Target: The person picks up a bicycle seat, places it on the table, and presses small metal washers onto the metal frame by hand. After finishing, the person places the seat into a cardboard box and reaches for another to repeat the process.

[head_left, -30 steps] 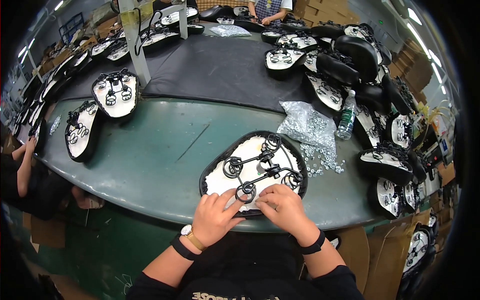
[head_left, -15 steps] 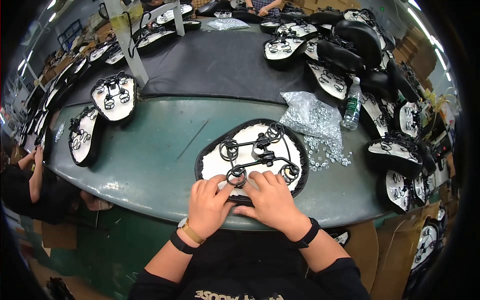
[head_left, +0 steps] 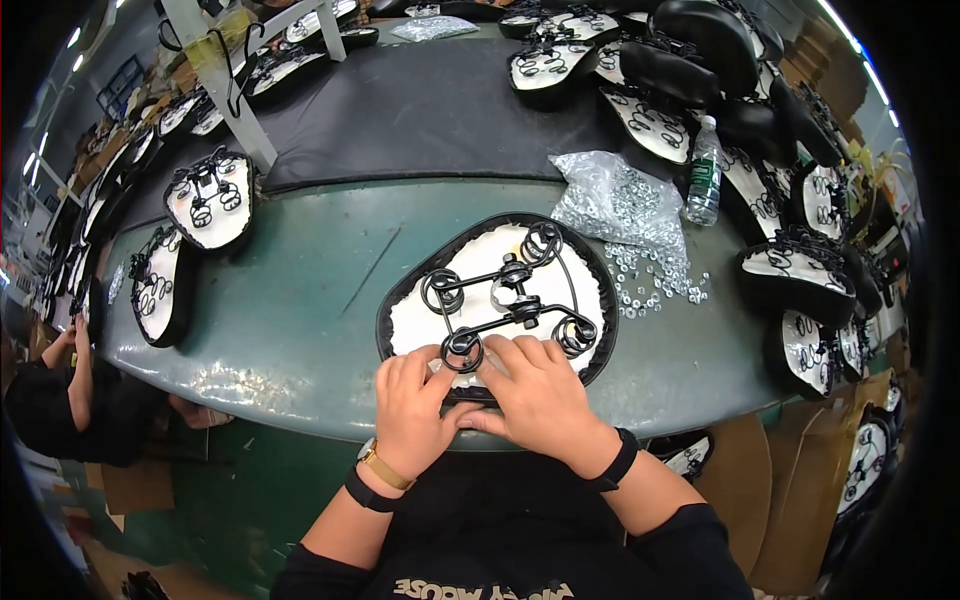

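An upside-down bicycle saddle point(head_left: 420, 320) lies on the green table before me, its white base up, with a black rim and a black wire frame with coil springs on top. My left hand point(head_left: 412, 405) grips its near edge, fingertips at the left side of the nearest coil spring point(head_left: 462, 349). On the other side of that spring, my right hand point(head_left: 540, 395) closes on the same edge, fingers bent over the base. Both thumbs meet at the rim. Whether the fingertips pinch a small part under the spring is hidden.
A clear plastic bag of metal nuts point(head_left: 625, 210) lies beyond the saddle, loose nuts point(head_left: 655, 285) spilling from it. A water bottle point(head_left: 705, 172) stands beside it. More saddles point(head_left: 212, 205) lie left and are piled right. A metal post point(head_left: 220, 85) rises back left; another person point(head_left: 60, 400) sits far left.
The view has shifted a little, so the table and saddles sit somewhat differently in it. Both hands stay at the same spring, with only slight finger movement.
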Demonstrator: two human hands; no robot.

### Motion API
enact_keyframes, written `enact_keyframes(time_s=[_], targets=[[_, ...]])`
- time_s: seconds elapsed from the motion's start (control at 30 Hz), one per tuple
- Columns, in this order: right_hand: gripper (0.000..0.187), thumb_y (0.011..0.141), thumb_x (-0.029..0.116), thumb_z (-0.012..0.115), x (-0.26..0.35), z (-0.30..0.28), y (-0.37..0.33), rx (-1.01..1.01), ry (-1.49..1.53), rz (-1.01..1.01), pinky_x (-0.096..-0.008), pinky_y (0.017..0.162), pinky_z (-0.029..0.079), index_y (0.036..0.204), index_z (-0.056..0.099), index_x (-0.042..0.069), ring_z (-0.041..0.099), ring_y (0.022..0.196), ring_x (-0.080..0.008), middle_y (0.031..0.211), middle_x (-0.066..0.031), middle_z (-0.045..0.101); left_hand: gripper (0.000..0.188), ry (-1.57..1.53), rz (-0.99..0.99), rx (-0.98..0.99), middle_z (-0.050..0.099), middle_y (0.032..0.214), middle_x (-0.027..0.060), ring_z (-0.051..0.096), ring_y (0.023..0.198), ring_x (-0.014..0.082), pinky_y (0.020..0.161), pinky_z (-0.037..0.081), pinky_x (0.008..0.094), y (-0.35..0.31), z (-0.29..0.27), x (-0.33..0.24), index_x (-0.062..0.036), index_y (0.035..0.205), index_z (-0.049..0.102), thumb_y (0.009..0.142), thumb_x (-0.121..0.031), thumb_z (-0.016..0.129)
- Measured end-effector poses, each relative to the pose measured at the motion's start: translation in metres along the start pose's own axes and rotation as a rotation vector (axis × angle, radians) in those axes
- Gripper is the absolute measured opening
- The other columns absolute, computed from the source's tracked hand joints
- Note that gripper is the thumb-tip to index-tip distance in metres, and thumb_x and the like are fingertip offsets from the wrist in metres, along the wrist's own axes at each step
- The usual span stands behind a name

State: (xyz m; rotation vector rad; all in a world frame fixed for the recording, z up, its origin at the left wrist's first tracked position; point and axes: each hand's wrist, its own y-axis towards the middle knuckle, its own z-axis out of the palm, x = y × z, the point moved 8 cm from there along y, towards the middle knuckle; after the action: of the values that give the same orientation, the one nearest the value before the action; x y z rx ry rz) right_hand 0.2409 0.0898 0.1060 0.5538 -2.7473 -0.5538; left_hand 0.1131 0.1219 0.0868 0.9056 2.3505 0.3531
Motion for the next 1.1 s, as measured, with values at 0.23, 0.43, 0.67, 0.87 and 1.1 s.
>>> enact_keyframes(time_s=[0.23, 0.43, 0.67, 0.87, 1.1], targets=[[0.054, 0.077, 0.052, 0.081, -0.01, -0.003, -0.013, -0.115, 0.131, 0.018, -0.0407, 0.087, 0.045, 0.111, 0.074, 0.012, 0.059, 0.103, -0.0277, 0.123, -0.0082, 0.065, 0.067, -0.068, 0.012, 0.032, 0.058, 0.128, 0.0152, 0.055, 0.12, 0.0359, 0.112, 0.036, 0.0531, -0.006, 0.002, 0.005, -0.0015, 0.132, 0.058, 0.072, -0.014, 0.087], [0.047, 0.078, 0.046, 0.082, -0.002, -0.011, -0.013, -0.052, 0.175, -0.076, -0.042, 0.088, 0.046, 0.112, 0.076, 0.013, 0.059, 0.106, -0.0293, 0.123, -0.0081, 0.065, 0.069, -0.202, -0.002, 0.104, 0.059, 0.128, 0.0163, 0.056, 0.118, 0.0385, 0.109, 0.04, 0.0539, -0.005, 0.001, 0.015, -0.0001, 0.135, 0.056, 0.073, -0.01, 0.086], [0.026, 0.077, 0.009, 0.08, -0.046, -0.057, -0.061, -0.358, 0.303, 0.102, -0.0375, 0.081, 0.05, 0.103, 0.08, 0.013, 0.063, 0.089, -0.0256, 0.106, -0.007, 0.071, 0.045, 0.162, 0.247, 0.043, 0.064, 0.109, 0.0106, 0.062, 0.106, 0.0344, 0.105, 0.046, 0.0513, 0.006, -0.037, 0.045, -0.0079, 0.098, 0.062, 0.06, -0.006, 0.087], [0.042, 0.086, 0.015, 0.075, -0.146, -0.07, -0.124, -0.209, 0.127, 0.563, -0.0457, 0.079, 0.054, 0.128, 0.069, 0.007, 0.067, 0.09, -0.0334, 0.104, -0.0114, 0.067, 0.031, 0.147, 0.373, 0.152, 0.053, 0.077, 0.0078, 0.053, 0.073, 0.0302, 0.067, 0.037, 0.0446, -0.021, -0.017, -0.006, -0.012, 0.077, 0.057, 0.061, -0.019, 0.084], [0.056, 0.095, 0.023, 0.067, -0.167, -0.007, -0.106, 0.25, -0.143, 0.595, -0.0478, 0.076, 0.057, 0.147, 0.051, 0.007, 0.069, 0.09, -0.037, 0.11, -0.0173, 0.063, 0.03, -0.127, 0.372, 0.06, 0.048, 0.072, 0.0015, 0.053, 0.066, 0.0206, 0.07, 0.04, 0.0354, -0.024, 0.022, -0.105, -0.0151, 0.074, 0.057, 0.079, -0.028, 0.084]])
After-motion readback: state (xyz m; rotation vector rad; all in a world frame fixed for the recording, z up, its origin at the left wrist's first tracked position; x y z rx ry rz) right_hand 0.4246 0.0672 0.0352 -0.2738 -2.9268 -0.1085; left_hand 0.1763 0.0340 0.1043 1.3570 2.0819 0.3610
